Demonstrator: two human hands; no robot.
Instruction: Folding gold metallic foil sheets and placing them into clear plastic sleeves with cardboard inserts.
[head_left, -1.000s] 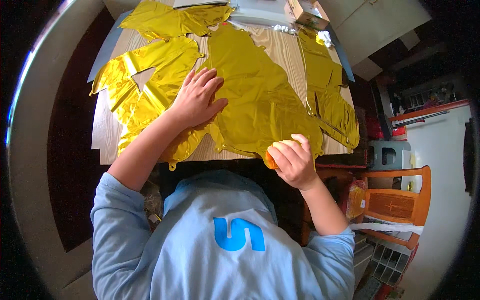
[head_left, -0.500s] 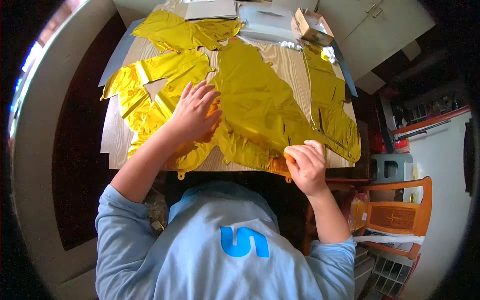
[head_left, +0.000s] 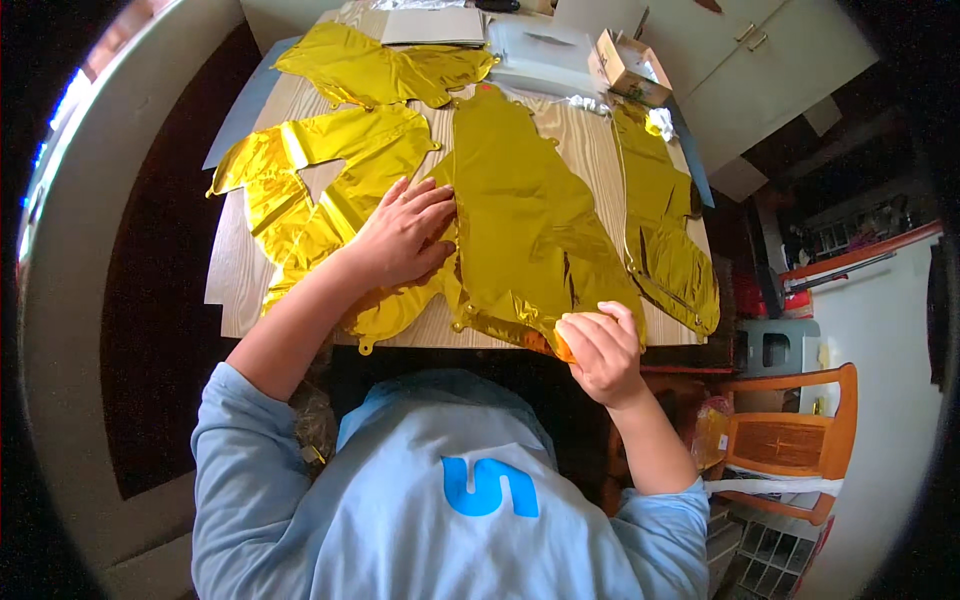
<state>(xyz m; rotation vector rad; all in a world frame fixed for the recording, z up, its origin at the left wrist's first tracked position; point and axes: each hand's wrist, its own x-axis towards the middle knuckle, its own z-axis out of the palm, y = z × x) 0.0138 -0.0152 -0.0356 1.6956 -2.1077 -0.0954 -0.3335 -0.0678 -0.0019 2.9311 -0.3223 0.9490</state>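
I see gold foil balloons (head_left: pixel 530 230), deflated, with a glossy and wrinkled metallic film. The table (head_left: pixel 235 280) under them is light wood, matt, with visible grain. At its far edge stand a brown cardboard box (head_left: pixel 630 65) and smooth white paper sheets (head_left: pixel 430 25).

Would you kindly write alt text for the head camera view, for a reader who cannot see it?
A person's left hand presses flat on deflated gold foil balloons spread over a wooden table, while the right hand pinches the near edge of the large middle balloon at the table's front. A small cardboard box sits at the far end, and an orange wooden chair stands to the right.
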